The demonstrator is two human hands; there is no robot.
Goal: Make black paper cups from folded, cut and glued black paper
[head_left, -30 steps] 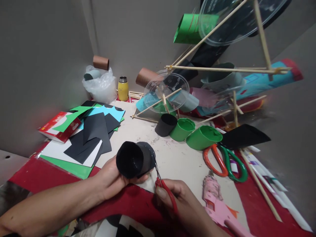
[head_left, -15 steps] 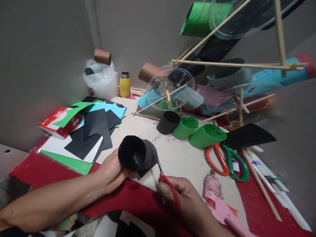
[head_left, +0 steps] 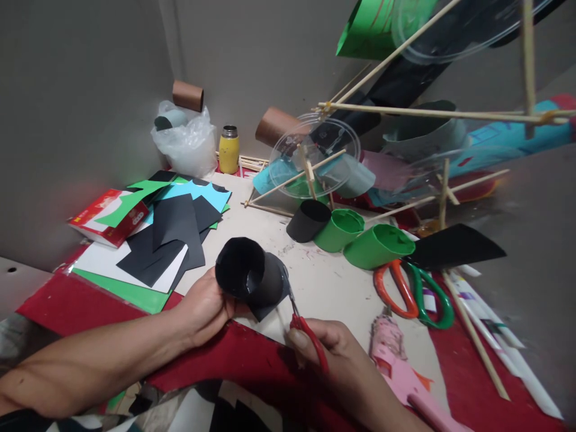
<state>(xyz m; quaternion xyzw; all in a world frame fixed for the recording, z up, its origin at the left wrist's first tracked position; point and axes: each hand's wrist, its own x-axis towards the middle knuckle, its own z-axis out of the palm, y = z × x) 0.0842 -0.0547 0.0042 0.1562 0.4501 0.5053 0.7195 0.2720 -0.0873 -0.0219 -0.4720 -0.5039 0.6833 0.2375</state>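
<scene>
My left hand [head_left: 204, 309] is closed around a black paper cup [head_left: 245, 277], held on its side with the open mouth turned toward me. My right hand [head_left: 333, 354] grips small red-handled scissors [head_left: 306, 333]. Their blades reach up to the cup's far end, where a loose flap of black paper hangs below it. Both hands hover just above the near edge of the beige cardboard sheet [head_left: 324, 288] on the red table cover [head_left: 252, 366].
Black and green paper cups [head_left: 351, 234] lie on the cardboard beside orange and green scissors [head_left: 411, 288] and a pink glue gun [head_left: 400, 372]. Loose coloured sheets [head_left: 166, 234] lie left. A stick frame with clear discs [head_left: 315, 156] rises at right; a yellow bottle [head_left: 229, 149] stands behind.
The view has shifted slightly. The cup has turned a little in my left hand and the black flap under it now hangs lower; the scissors stay at the cup's far end.
</scene>
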